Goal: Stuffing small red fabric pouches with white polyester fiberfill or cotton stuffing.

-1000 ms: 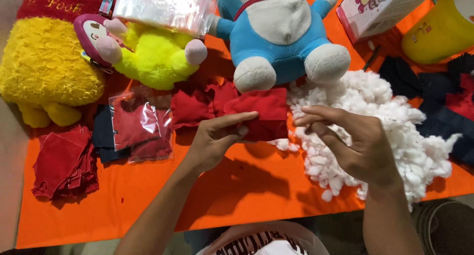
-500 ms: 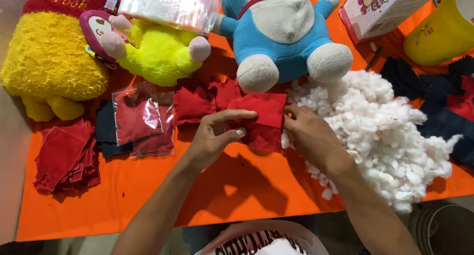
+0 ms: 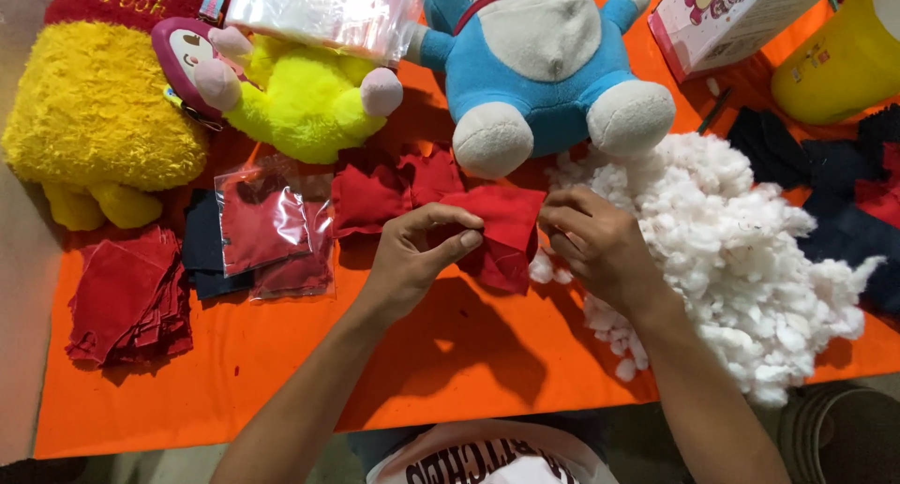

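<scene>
My left hand (image 3: 417,254) pinches the left edge of a red fabric piece (image 3: 506,223) lying on the orange table cover (image 3: 281,371). My right hand (image 3: 595,245) grips the same red piece at its right edge, fingers curled in against it, next to a big heap of white stuffing (image 3: 741,259). More red fabric pieces (image 3: 384,193) lie just left of the held one.
A blue and white plush toy (image 3: 544,67) sits behind the hands. At left are a yellow plush (image 3: 94,118), a lime plush (image 3: 300,104), clear bags of red cloth (image 3: 267,226) and stacked red fabric (image 3: 127,296). A box (image 3: 731,15), yellow container (image 3: 844,62) and dark cloth (image 3: 834,193) are at right.
My right hand came off the white stuffing, moved left and closed on the right edge of the red fabric piece. My left hand kept its pinch on the piece.
</scene>
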